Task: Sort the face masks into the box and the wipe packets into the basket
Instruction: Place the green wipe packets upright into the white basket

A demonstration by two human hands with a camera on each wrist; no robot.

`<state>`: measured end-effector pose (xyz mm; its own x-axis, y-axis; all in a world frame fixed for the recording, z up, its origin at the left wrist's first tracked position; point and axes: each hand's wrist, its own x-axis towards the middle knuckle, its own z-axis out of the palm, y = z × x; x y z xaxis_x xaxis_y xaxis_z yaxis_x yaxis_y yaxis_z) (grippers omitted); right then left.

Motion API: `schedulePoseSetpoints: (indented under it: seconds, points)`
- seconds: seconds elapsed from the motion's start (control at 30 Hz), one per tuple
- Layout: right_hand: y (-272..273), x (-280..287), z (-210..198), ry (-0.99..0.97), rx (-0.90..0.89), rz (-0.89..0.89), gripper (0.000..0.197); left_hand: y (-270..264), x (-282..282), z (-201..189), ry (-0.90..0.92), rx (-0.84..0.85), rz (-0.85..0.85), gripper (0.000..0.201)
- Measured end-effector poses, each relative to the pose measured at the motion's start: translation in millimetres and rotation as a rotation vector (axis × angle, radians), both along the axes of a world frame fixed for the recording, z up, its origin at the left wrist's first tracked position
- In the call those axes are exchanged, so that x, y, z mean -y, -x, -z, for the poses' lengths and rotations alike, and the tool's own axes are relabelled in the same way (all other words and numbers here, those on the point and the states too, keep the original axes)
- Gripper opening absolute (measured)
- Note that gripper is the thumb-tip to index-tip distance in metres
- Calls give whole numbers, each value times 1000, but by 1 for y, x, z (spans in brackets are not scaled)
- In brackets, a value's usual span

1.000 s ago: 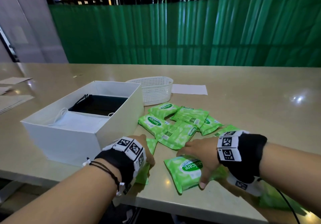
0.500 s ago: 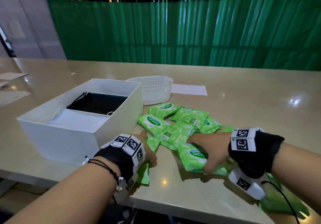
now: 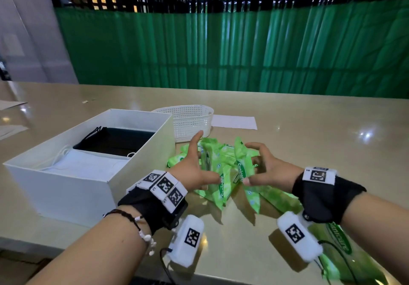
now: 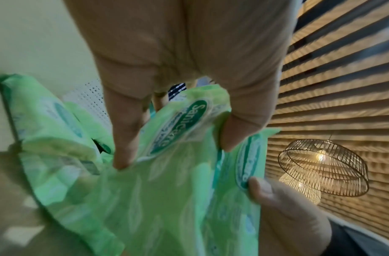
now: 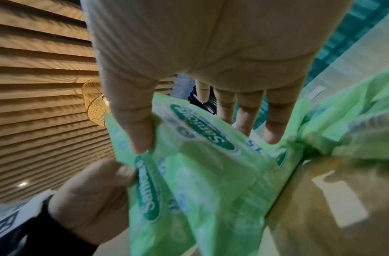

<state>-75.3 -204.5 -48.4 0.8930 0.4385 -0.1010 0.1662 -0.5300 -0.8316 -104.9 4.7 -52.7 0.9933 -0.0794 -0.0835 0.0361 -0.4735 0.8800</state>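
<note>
Both hands have risen off the tabletop (image 3: 309, 143): left hand (image 3: 192, 169) and right hand (image 3: 269, 171), fingers clamped, squeeze wipe packets (image 3: 230, 174) together mid-frame.

The wipe packets (image 3: 223, 169) are light green with dark green oval labels. The box (image 3: 66, 187) and perforated basket (image 3: 190, 121) are white; the desk (image 3: 309, 143) is glossy beige.

One white box (image 3: 66, 180), one white basket (image 3: 188, 121), two mask stacks, black (image 3: 119, 139) and white (image 3: 86, 167); packets uncountable.
</note>
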Motion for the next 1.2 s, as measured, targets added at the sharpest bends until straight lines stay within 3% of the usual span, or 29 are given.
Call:
schedulePoseSetpoints:
  seconds: [0.2, 0.27, 0.37, 0.63, 0.7, 0.8, 0.9, 1.07, 1.2]
  points:
    - [8, -30, 11, 17, 21, -94, 93, 5, 1, 11, 122, 3, 135, 114]
    - [9, -39, 9, 57, 65, -81, 99, 6, -5, 11, 66, 0, 145, 113]
    - [9, -54, 5, 148, 117, -94, 109, 9, -12, 12, -25, -14, 93, 104]
    - [4, -81, 10, 266, 109, -92, 105, 19, -29, 19, 192, -76, -62, 68]
    - [6, -85, 15, 300, 115, -111, 108, 21, -30, 22, 240, -118, -86, 68]
    - [8, -92, 23, 339, 134, -156, 120, 26, -35, 27, 149, -148, -88, 78]
    - [10, -96, 24, 355, 158, -178, 116, 29, -37, 29, 70, -120, -113, 92]
    - [13, -103, 25, 435, 175, -225, 120, 32, -34, 25, 30, -121, -133, 92]
    - [14, -101, 27, 402, 154, -190, 124, 33, -32, 27, 29, -62, -165, 81]
